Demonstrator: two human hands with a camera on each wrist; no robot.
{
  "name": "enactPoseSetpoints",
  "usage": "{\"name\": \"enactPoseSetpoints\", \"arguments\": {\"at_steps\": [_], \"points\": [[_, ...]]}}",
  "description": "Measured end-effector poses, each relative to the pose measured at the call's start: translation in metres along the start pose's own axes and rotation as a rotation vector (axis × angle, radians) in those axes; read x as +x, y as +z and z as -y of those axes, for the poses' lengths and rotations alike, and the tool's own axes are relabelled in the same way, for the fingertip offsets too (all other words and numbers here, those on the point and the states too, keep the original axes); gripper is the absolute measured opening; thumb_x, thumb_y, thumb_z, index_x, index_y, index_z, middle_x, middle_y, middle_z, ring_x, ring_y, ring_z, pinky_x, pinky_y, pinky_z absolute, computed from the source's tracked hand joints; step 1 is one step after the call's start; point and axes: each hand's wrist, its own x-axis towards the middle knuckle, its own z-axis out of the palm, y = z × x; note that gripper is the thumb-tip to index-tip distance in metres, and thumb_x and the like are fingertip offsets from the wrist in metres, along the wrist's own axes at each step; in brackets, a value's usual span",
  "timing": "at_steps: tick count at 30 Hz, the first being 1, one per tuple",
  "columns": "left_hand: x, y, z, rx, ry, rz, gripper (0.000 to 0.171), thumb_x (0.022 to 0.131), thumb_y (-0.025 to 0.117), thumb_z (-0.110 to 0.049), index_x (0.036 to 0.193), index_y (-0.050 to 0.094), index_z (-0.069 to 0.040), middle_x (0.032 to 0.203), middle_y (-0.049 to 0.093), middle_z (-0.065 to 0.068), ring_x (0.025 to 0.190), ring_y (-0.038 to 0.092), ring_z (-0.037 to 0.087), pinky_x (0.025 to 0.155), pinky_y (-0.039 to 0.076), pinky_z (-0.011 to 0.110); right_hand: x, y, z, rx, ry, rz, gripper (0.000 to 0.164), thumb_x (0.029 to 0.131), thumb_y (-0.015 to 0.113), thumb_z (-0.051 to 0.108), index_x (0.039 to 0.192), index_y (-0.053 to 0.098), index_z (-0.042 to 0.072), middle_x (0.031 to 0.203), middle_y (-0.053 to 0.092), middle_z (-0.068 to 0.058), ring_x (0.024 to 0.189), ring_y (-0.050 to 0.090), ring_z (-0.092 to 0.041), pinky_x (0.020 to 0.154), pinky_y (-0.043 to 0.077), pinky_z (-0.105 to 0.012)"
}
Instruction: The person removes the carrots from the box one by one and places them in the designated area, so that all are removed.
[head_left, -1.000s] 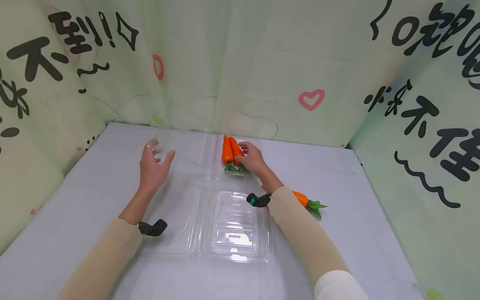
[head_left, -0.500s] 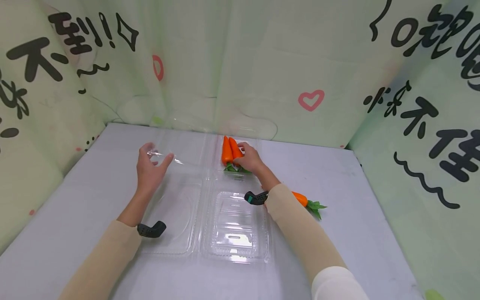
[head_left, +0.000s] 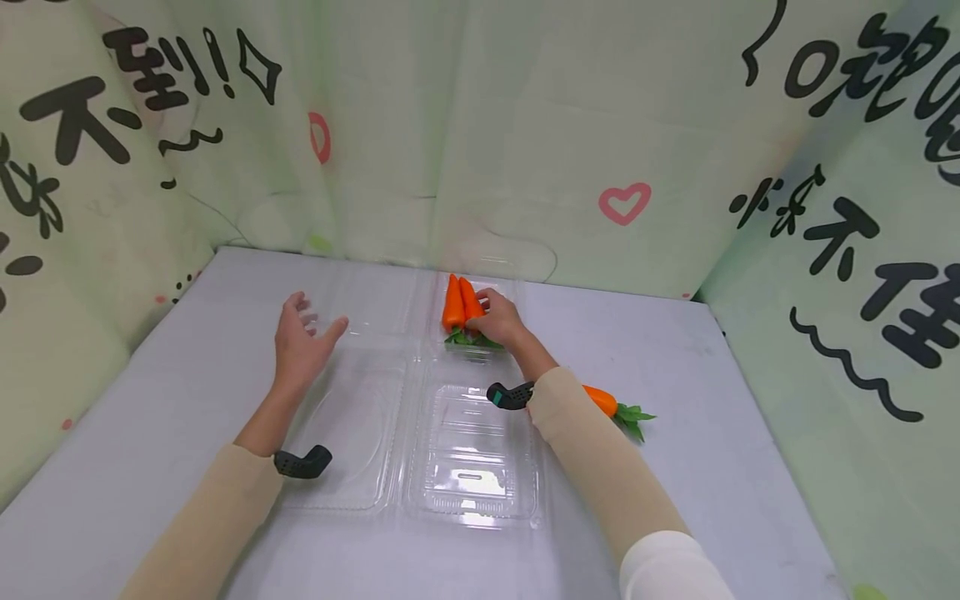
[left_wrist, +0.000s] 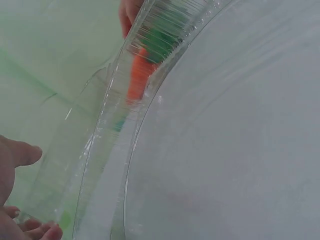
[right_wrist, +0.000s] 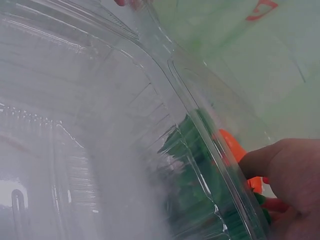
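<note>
In the head view, two orange toy carrots [head_left: 453,304] with green leaves lie side by side in the base of the far clear plastic clamshell box [head_left: 480,354]. My right hand [head_left: 500,320] reaches into that base and holds the right-hand carrot [head_left: 472,303], thumb on its near side; the fingertips are partly hidden. Beside the far box's raised clear lid [head_left: 378,304] is my left hand [head_left: 303,346], thumb and fingers spread apart. In the left wrist view its fingers [left_wrist: 42,232] are by the lid's corner; whether they touch it I cannot tell.
A nearer clear clamshell lies unfolded, its base [head_left: 468,450] at right and its lid [head_left: 345,433] at left. Another carrot [head_left: 602,401] lies on the white table [head_left: 645,333], partly behind my right sleeve. Green printed curtains [head_left: 525,125] enclose the table's back and sides.
My left hand has come slightly left and nearer, and a glare on the lid by its fingers has gone. My right hand has stayed at the carrots, shifting only slightly.
</note>
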Motion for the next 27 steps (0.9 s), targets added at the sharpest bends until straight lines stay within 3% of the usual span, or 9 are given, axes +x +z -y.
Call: {"name": "enactPoseSetpoints", "arguments": {"at_steps": [6, 13, 19, 23, 27], "points": [[0.0007, -0.0002, 0.0012, 0.075, -0.005, 0.032, 0.081, 0.09, 0.067, -0.027, 0.151, 0.019, -0.003, 0.15, 0.031, 0.022, 0.135, 0.041, 0.038, 0.109, 0.038, 0.049, 0.0014, -0.0013, -0.0017, 0.028, -0.02, -0.016, 0.051, 0.089, 0.063, 0.013, 0.136, 0.044, 0.009, 0.135, 0.051, -0.015, 0.119, 0.051, -0.03, 0.103, 0.047, -0.041], [0.0011, -0.0026, 0.0045, 0.181, -0.029, 0.126, 0.082, 0.091, 0.064, -0.031, 0.152, 0.017, -0.003, 0.15, 0.03, 0.028, 0.138, 0.033, 0.043, 0.11, 0.034, 0.056, -0.0009, -0.0021, 0.0003, 0.068, -0.005, -0.031, 0.051, 0.089, 0.062, 0.012, 0.137, 0.045, 0.012, 0.137, 0.05, -0.012, 0.119, 0.051, -0.029, 0.102, 0.048, -0.039], [0.0006, -0.0027, 0.0015, 0.239, -0.047, 0.175, 0.082, 0.09, 0.065, -0.032, 0.151, 0.02, -0.001, 0.153, 0.026, 0.029, 0.142, 0.026, 0.044, 0.115, 0.02, 0.06, -0.0051, -0.004, 0.0025, 0.09, -0.015, -0.044, 0.05, 0.09, 0.06, 0.012, 0.138, 0.044, 0.013, 0.14, 0.049, -0.011, 0.121, 0.05, -0.029, 0.102, 0.049, -0.039], [0.0002, -0.002, -0.0012, 0.294, -0.029, 0.191, 0.08, 0.09, 0.065, -0.034, 0.149, 0.024, 0.0, 0.154, 0.025, 0.028, 0.142, 0.024, 0.043, 0.113, 0.012, 0.064, -0.007, -0.0047, 0.003, 0.113, -0.033, -0.053, 0.05, 0.09, 0.06, 0.011, 0.138, 0.045, 0.013, 0.14, 0.048, -0.011, 0.122, 0.05, -0.029, 0.101, 0.05, -0.039], [0.0008, 0.0002, -0.0029, 0.334, 0.017, 0.18, 0.076, 0.09, 0.065, -0.035, 0.147, 0.029, 0.001, 0.153, 0.029, 0.027, 0.142, 0.027, 0.042, 0.111, 0.013, 0.064, -0.0085, -0.0052, 0.0033, 0.139, -0.046, -0.053, 0.051, 0.091, 0.06, 0.01, 0.139, 0.045, 0.014, 0.142, 0.048, -0.01, 0.124, 0.049, -0.028, 0.1, 0.05, -0.04]]}}
